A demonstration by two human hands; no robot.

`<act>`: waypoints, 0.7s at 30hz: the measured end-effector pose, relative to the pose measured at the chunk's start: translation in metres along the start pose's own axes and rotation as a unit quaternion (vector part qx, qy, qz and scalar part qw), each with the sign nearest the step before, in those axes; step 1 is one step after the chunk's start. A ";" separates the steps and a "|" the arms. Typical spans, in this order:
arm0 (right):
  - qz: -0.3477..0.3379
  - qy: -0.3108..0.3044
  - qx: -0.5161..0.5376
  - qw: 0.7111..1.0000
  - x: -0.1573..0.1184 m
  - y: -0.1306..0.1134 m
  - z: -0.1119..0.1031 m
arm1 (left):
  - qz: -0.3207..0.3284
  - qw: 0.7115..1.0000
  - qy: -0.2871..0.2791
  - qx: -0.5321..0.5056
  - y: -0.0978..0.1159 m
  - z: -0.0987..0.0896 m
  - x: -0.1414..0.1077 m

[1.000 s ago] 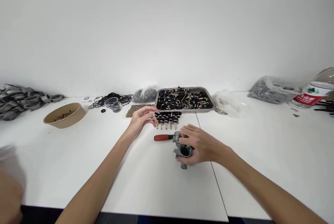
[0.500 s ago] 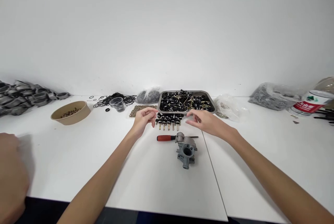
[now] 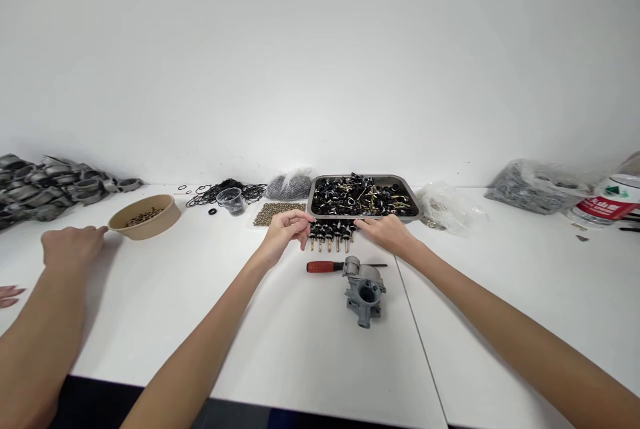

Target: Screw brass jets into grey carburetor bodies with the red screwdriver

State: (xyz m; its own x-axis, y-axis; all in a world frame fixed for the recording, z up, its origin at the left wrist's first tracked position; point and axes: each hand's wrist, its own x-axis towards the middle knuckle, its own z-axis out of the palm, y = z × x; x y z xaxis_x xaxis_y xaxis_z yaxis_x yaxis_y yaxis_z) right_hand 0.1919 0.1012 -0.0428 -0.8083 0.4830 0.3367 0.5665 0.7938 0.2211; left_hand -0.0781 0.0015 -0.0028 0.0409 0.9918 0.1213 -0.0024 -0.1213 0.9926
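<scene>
Several black parts with brass stems [image 3: 329,236] stand in rows at the front of a metal tray [image 3: 411,217]. My left hand [image 3: 284,234] is at the left end of these rows, its fingers loosely bent and apart, with nothing visible in it. At the right end, the fingertips of my right hand [image 3: 387,232] reach the rows and the tray's front edge; its fingers are stretched out and partly hidden. Nearer to me lie a red-handled screwdriver [image 3: 323,267] and a grey metal carburetor body [image 3: 367,296], which overlaps the screwdriver's shaft.
On the left, another person's hand [image 3: 75,246] touches a brown bowl [image 3: 170,221] of brass pieces. Along the wall are grey castings [image 3: 55,186], black rings [image 3: 225,189], a plastic cup [image 3: 231,202], brass bits [image 3: 279,212], plastic bags [image 3: 445,206] and a cut bottle [image 3: 607,199].
My right hand has closed in on the rows, its fingers now at their right end. My left hand stays near the left end. The other person's hand has reached the bowl.
</scene>
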 end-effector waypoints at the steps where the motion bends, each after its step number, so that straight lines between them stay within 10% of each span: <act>1: -0.003 0.003 -0.003 1.000 0.000 0.001 0.001 | -0.002 1.000 -0.005 0.003 0.000 0.000 0.000; 21: -0.060 0.054 -0.055 0.995 -0.010 0.012 -0.061 | 0.037 0.998 -0.014 0.055 0.001 0.012 -0.004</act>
State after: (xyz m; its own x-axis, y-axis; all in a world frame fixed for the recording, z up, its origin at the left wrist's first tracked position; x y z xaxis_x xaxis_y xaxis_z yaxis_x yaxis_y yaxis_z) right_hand 0.2162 0.0830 0.0122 -0.8524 0.3406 0.3967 0.4863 0.7951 0.3623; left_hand -0.0663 -0.0032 -0.0023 0.0725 0.9786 0.1923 0.1031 -0.1992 0.9745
